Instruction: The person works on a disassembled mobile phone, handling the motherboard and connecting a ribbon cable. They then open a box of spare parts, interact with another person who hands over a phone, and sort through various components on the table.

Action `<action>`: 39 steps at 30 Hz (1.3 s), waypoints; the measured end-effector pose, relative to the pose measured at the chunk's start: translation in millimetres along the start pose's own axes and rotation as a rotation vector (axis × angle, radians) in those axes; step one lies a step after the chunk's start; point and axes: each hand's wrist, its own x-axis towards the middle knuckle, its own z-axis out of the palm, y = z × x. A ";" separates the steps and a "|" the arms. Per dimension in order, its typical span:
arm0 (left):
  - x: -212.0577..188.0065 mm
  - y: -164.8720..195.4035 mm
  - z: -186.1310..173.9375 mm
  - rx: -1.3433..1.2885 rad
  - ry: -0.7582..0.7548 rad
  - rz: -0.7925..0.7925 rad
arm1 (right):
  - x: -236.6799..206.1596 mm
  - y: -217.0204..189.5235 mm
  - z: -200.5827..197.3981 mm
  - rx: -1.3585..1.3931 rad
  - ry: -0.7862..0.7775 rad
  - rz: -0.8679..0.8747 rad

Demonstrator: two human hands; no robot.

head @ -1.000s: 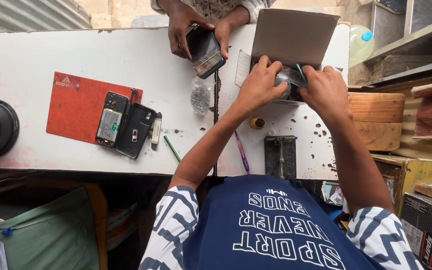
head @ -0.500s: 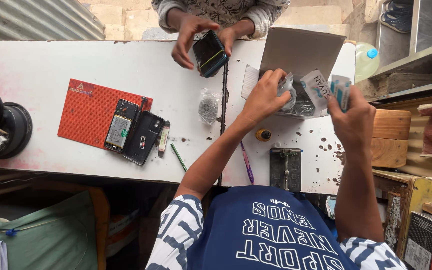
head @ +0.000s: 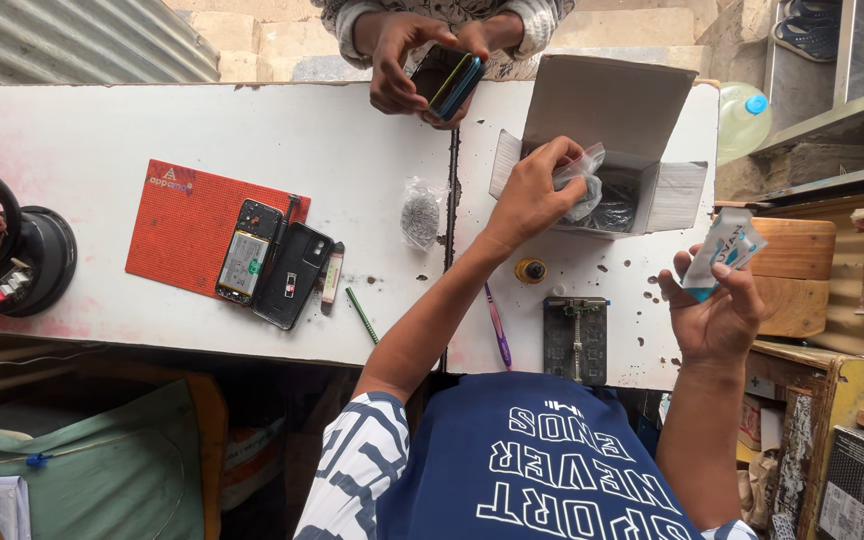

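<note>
My left hand reaches into an open cardboard box on the white table and pinches a clear plastic bag at the box's mouth. Dark items lie inside the box, partly hidden. My right hand is off to the right, past the table's edge, holding a small white and blue packet upright between thumb and fingers.
Across the table another person's hands hold a phone. A red mat carries an opened phone and a black back cover. Nearby lie a bagged metal scourer, a green pencil, a purple pen, a metal holder and a fan.
My right hand has drawn the white and blue packet out of the box and moved right and towards me. My left hand stayed at the box. The other person lifted the phone.
</note>
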 end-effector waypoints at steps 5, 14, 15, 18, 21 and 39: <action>-1.6 -0.5 1.3 0.053 0.001 0.020 | -4.4 5.7 -19.8 -0.347 0.028 -0.034; -6.6 2.1 2.6 0.059 0.040 0.056 | -11.6 43.7 -64.5 -1.306 0.024 -0.070; -6.2 2.1 2.7 0.067 0.032 0.041 | -12.1 47.7 -62.9 -1.330 0.069 0.020; -5.3 1.3 2.6 0.081 0.018 0.025 | -12.5 50.8 -50.9 -1.415 0.102 0.003; -6.6 0.9 1.9 0.044 0.045 0.032 | -11.5 49.3 -36.8 -1.484 0.083 -0.036; -25.0 8.5 -12.9 -0.009 0.177 -0.117 | -15.6 46.4 -32.9 -1.613 -0.023 -0.247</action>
